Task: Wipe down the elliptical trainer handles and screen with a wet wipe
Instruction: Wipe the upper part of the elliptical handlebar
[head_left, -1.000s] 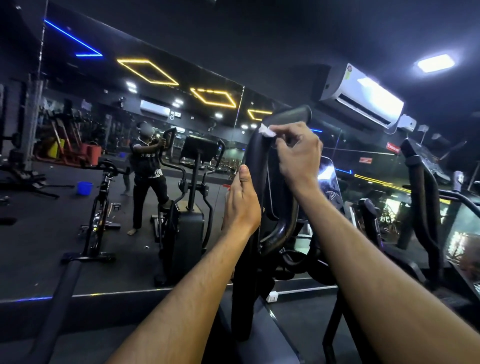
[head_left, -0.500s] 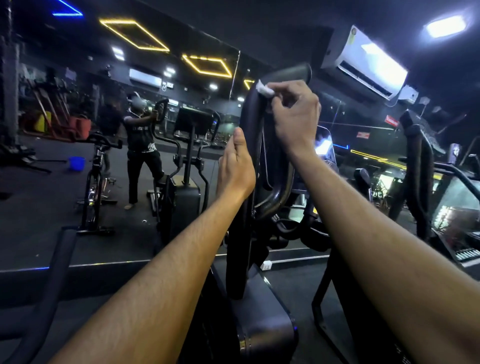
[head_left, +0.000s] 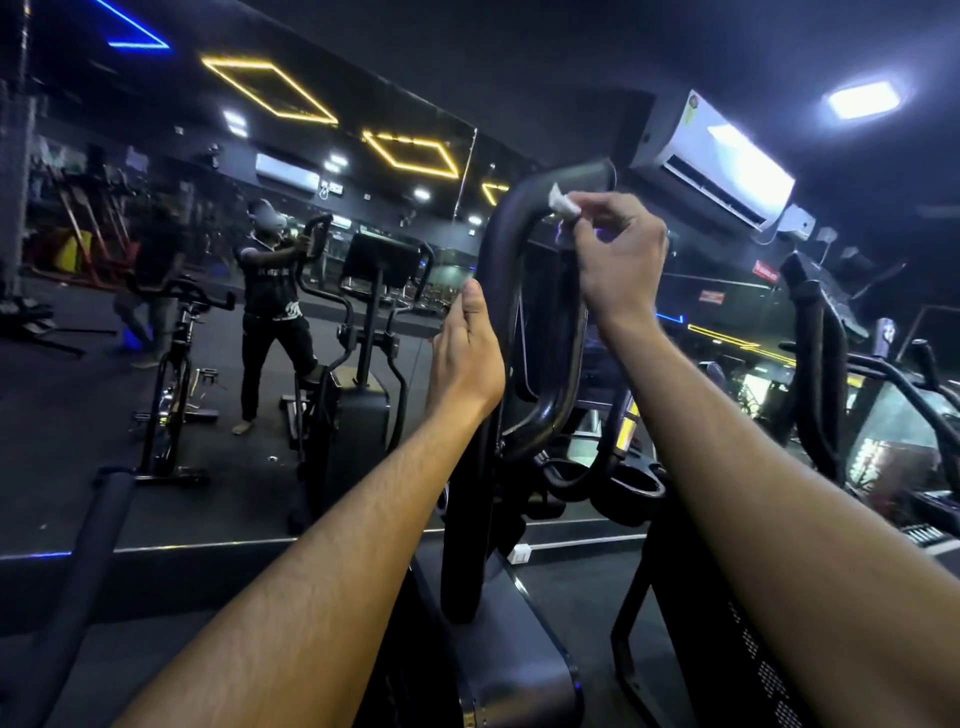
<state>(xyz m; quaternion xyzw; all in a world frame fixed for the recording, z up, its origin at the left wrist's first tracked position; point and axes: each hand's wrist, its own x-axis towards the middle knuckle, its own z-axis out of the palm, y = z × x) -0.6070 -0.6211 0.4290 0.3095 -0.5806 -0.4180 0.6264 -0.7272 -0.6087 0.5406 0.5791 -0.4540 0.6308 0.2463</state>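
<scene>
**Wet wipe pinched against the top bend of the elliptical handle**

Up at the top of the curved black elliptical trainer handle (head_left: 506, 270), the right hand (head_left: 621, 260) pinches a small crumpled white wet wipe (head_left: 563, 203) between its fingertips. The wipe touches the inner side of the bend, just below the handle's capped end, which points right toward the white wall-mounted air conditioner (head_left: 711, 161).

Lower and to the left, the left hand (head_left: 467, 358) rests against the near side of the same handle's upright, thumb pointing up along it. Whether its fingers wrap round the bar cannot be told, as they are hidden behind the hand. Both forearms reach in from the near bottom edge.

Beyond the handle, a large wall mirror (head_left: 104, 415) reflects the dark gym floor, a black spin bike (head_left: 174, 374) at left, and a person in dark clothes (head_left: 270, 322) standing at a reflected elliptical. Yellow diamond-shaped ceiling lights (head_left: 410, 153) and a blue strip show in the reflection. Another dark exercise machine (head_left: 821, 364) stands at far right.
</scene>
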